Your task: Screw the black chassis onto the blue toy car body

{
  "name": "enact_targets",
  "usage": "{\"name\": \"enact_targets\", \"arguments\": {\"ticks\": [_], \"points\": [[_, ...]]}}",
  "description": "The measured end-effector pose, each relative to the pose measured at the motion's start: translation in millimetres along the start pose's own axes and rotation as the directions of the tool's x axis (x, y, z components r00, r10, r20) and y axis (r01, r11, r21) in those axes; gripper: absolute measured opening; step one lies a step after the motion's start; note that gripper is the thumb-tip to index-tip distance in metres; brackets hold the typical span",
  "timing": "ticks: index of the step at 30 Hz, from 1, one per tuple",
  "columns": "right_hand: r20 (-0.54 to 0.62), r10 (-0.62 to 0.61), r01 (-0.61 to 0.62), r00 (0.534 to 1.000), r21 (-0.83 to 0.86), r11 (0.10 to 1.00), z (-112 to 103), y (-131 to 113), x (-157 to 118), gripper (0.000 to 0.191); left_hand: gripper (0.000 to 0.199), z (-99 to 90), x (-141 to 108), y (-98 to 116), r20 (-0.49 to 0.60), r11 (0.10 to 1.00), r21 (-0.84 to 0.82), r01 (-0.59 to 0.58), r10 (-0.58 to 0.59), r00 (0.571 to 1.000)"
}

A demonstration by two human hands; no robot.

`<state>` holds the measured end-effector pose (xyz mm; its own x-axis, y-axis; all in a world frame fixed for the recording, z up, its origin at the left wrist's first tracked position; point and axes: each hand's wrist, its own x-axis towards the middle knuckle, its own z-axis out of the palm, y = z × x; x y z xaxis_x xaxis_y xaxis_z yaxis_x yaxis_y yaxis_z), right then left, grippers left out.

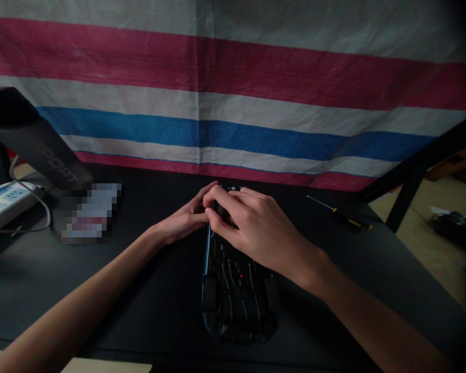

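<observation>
A toy car (238,290) lies upside down on the black table, its dark underside with ridges and a small red dot facing up. Blue body edge shows along its left side, and two wheels show at the near end. My right hand (252,223) reaches over the far end, thumb and fingers closed on a black wheel (219,210). Whether that wheel is attached or loose is hidden by the fingers. At the far left corner, my left hand (188,217) grips the car's side, with part of its fingers behind the right hand.
A screwdriver (349,220) with a black and yellow handle lies to the right. Left stand a grey bottle (50,150), a white power strip (8,202) with a cable, and a blurred-out flat item (95,212). A striped sheet (256,114) hangs behind the table.
</observation>
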<state>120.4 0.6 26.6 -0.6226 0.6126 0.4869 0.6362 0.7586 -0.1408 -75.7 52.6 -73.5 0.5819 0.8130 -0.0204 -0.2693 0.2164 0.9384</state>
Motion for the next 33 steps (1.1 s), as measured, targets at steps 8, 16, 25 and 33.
{"name": "enact_targets", "arguments": {"ticks": [8,16,25,33], "points": [[-0.007,0.000,0.000,1.000,0.024,1.000,0.2,0.8,-1.1,0.016,0.091,1.3,-1.2,1.3,0.018,1.000,0.021,-0.013,0.013,1.000],[-0.003,-0.013,0.013,1.000,0.067,0.998,-3.7,0.1,-0.2,0.015,0.087,-2.4,0.7,-2.7,0.001,0.997,0.072,-0.037,0.037,0.999],[0.058,-0.021,0.015,0.998,0.095,0.995,-6.2,2.0,0.2,0.011,0.090,-4.9,1.0,-3.5,0.015,1.000,0.016,-0.014,0.013,1.000],[0.063,-0.046,0.039,0.997,0.108,0.993,-6.6,-0.6,0.0,0.011,0.096,-1.3,0.1,-1.3,0.030,1.000,-0.020,0.003,-0.003,1.000]]}}
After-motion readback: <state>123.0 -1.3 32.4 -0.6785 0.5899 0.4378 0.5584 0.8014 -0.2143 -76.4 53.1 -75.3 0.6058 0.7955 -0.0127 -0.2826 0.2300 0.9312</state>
